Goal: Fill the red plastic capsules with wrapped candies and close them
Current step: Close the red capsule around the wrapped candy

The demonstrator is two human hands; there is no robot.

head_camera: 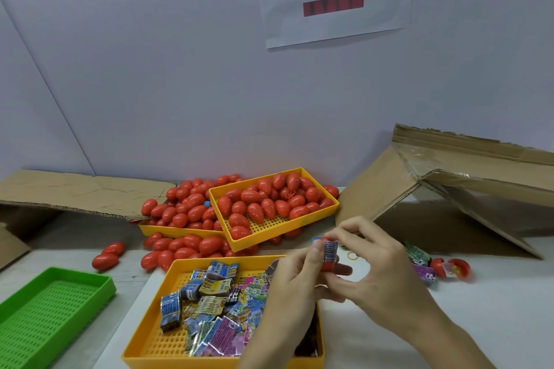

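One red capsule [328, 260] with one wrapped candy [330, 250] at its mouth — pinched between left hand [295, 281] and right hand [377, 272], fingers curled round both, centre frame. Three yellow trays: candy tray [156, 335] at 6 o'clock, two capsule trays [299, 226] at 12. One green tray [99, 281] at 8.

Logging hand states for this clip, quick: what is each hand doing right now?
Left hand: fingers pinch a wrapped candy against the red capsule.
Right hand: fingers curled round the same red capsule.
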